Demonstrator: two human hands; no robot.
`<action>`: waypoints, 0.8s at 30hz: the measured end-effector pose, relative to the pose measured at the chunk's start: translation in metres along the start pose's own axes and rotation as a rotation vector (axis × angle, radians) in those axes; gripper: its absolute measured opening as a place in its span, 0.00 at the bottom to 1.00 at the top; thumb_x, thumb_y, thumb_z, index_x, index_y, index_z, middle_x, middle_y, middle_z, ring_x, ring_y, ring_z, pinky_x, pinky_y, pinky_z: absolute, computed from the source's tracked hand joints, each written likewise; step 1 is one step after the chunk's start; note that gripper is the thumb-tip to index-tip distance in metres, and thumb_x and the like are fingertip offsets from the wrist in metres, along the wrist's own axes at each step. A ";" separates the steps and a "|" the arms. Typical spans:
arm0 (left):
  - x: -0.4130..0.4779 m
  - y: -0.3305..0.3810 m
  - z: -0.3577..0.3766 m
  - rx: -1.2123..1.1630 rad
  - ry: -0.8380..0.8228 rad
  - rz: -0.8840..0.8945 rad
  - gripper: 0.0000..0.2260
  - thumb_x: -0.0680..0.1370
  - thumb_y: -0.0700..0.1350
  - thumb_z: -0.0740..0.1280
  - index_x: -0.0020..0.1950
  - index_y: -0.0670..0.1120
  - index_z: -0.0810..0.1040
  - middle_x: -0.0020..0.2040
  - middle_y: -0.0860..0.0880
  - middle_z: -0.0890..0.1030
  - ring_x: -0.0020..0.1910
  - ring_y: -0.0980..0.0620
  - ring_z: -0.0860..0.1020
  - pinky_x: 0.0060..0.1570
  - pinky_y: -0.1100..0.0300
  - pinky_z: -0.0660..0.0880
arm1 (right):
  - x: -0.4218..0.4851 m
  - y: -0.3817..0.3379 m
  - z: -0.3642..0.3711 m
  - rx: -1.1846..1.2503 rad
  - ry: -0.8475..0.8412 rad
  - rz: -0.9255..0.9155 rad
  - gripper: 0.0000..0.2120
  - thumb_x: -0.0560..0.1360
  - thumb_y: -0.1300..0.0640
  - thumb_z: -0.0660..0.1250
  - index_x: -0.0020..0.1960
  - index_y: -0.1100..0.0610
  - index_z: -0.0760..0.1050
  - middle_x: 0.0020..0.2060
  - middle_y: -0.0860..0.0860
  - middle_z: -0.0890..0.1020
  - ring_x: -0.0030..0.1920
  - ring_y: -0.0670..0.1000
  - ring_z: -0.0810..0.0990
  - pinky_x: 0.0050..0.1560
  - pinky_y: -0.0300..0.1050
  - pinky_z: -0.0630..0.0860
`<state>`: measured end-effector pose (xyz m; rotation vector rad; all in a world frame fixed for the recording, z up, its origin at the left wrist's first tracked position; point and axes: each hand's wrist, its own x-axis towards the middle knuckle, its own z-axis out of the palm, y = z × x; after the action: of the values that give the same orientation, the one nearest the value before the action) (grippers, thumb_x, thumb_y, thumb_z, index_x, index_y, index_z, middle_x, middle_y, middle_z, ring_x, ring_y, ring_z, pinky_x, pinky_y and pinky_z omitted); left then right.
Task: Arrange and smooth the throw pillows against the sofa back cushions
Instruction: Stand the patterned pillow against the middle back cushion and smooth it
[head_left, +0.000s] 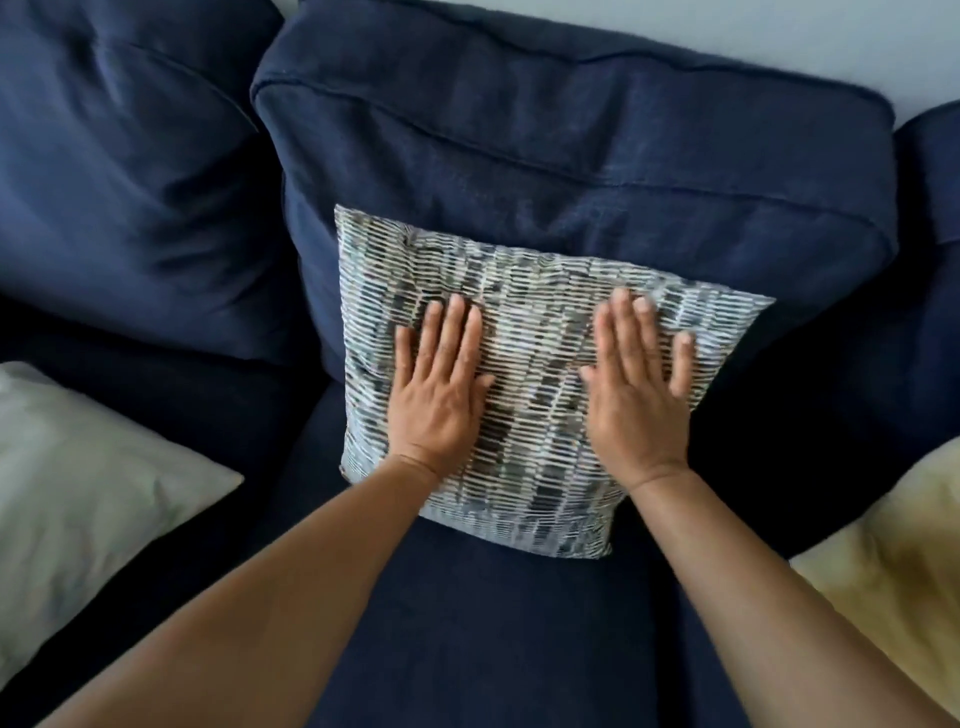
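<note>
A grey-and-white patterned throw pillow (535, 291) leans against the middle navy back cushion (571, 145) of the sofa, its lower edge resting on the seat. My left hand (436, 384) lies flat on the pillow's left half, fingers together and pointing up. My right hand (636, 384) presses flat on its right half, fingers slightly spread. Neither hand grips anything. A pale cream pillow (78, 499) lies on the seat at the left. A yellowish pillow (893, 587) lies at the right edge.
Another navy back cushion (119, 171) stands at the left, and part of a third one (930, 171) shows at the right. The navy seat cushion (493, 634) stretches in front of the patterned pillow. A pale wall (727, 31) runs behind the sofa.
</note>
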<state>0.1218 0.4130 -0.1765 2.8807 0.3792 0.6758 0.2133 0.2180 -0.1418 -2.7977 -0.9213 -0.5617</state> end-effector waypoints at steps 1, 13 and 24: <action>0.002 -0.012 0.002 0.029 0.002 -0.016 0.29 0.85 0.58 0.46 0.82 0.44 0.50 0.82 0.44 0.53 0.81 0.49 0.40 0.78 0.44 0.37 | -0.001 0.013 -0.001 -0.010 0.006 0.065 0.30 0.84 0.53 0.55 0.82 0.57 0.47 0.82 0.53 0.50 0.81 0.53 0.46 0.78 0.59 0.37; 0.011 -0.012 0.004 -0.039 0.135 -0.233 0.27 0.86 0.52 0.46 0.82 0.38 0.49 0.82 0.38 0.52 0.81 0.39 0.47 0.77 0.45 0.34 | 0.013 -0.071 0.010 0.058 0.088 -0.066 0.31 0.83 0.55 0.58 0.81 0.59 0.48 0.81 0.55 0.53 0.81 0.53 0.48 0.78 0.58 0.38; 0.014 -0.005 -0.025 -0.092 0.147 -0.264 0.27 0.86 0.50 0.49 0.82 0.40 0.51 0.82 0.38 0.49 0.81 0.37 0.45 0.78 0.41 0.37 | -0.003 -0.037 -0.018 -0.028 0.123 0.268 0.30 0.84 0.45 0.49 0.81 0.58 0.49 0.81 0.58 0.52 0.81 0.58 0.50 0.76 0.64 0.44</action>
<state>0.1213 0.4243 -0.1499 2.6362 0.7133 0.8332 0.1836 0.2412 -0.1254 -2.8086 -0.5072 -0.6990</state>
